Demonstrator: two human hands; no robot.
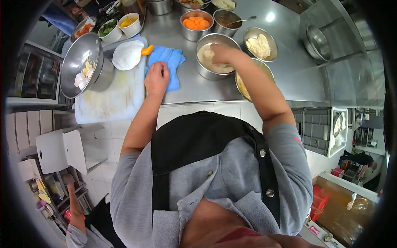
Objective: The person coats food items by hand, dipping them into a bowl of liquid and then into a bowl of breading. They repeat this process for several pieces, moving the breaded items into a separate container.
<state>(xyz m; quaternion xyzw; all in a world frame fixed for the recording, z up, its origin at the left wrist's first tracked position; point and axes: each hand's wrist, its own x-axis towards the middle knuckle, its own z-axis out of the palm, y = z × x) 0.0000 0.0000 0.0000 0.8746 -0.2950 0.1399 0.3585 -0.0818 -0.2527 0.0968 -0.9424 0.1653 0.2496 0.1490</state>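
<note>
My left hand (157, 77) rests in a loose fist on the edge of a folded blue cloth (173, 58), and I see nothing in it. Inside a steel pot (201, 67) of pale, powdery or mushy stuff (204, 53), my right hand (222, 55) is curled downward. Its fingertips are partly hidden, so what they grip, if anything, cannot be made out. A steel bowl with a pale, creamy lump (259, 46) stands just beyond that hand. Under my right forearm is a bowl of yellowish food (243, 84), mostly covered.
A white cutting board (111, 101) lies at left, with a tilted steel bowl (97, 62) holding eggs and a white round item with an orange handle (128, 55). Pots of orange slices (196, 23) and sauce (226, 20) stand behind. Another person's arm (74, 202) shows lower left.
</note>
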